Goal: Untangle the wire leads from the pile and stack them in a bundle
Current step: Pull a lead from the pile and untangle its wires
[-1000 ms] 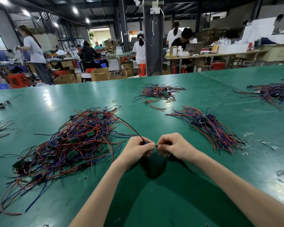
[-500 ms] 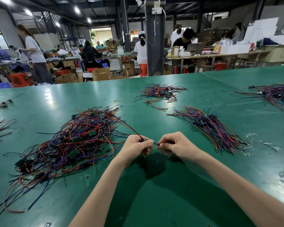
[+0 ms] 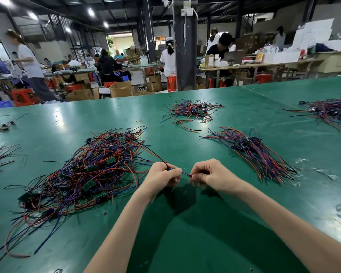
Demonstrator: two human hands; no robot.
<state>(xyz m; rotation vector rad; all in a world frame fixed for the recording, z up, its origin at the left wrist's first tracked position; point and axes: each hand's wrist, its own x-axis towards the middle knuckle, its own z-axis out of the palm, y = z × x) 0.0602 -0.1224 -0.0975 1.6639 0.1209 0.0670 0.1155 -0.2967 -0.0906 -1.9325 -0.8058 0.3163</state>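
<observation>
Desk [image 3: 185, 243]: green, carries the leads.
Pile [image 3: 91, 170]: tangled red, blue and black leads with small green boards, left of the hands.
Bundle [image 3: 252, 152]: leads lying roughly parallel, right of the hands.
Boxes [image 3: 120, 88]: open cardboard, on the floor beyond the desk; contents hidden.
Hands: left [image 3: 161, 176] and right [image 3: 211, 174] close together, each pinching one lead [image 3: 186, 173].
Lead: its tail runs into the pile.

Factory floor: workbenches [image 3: 264, 66], wire piles [image 3: 83, 170]
</observation>
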